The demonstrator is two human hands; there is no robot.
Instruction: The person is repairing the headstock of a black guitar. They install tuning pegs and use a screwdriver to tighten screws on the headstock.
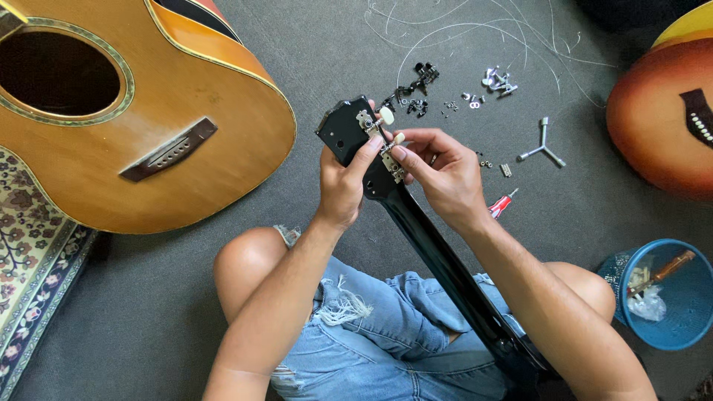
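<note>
A black guitar neck (438, 256) runs from my lap up to its headstock (343, 131), which points away from me. My left hand (343, 182) wraps the neck just below the headstock, thumb against the tuner strip. My right hand (440, 169) pinches a silver tuning machine with a cream knob (392, 142) at the headstock's right edge. A second cream knob (386, 116) sits just above it.
An orange acoustic guitar body (141, 111) lies at the left, partly on a patterned rug (30, 252). Another sunburst guitar (661, 119) is at the right. Loose strings (475, 33), small screws and tuner parts (453, 93), a three-armed wrench (544, 146), a red-handled tool (502, 204) and a blue basket (668, 297) lie around.
</note>
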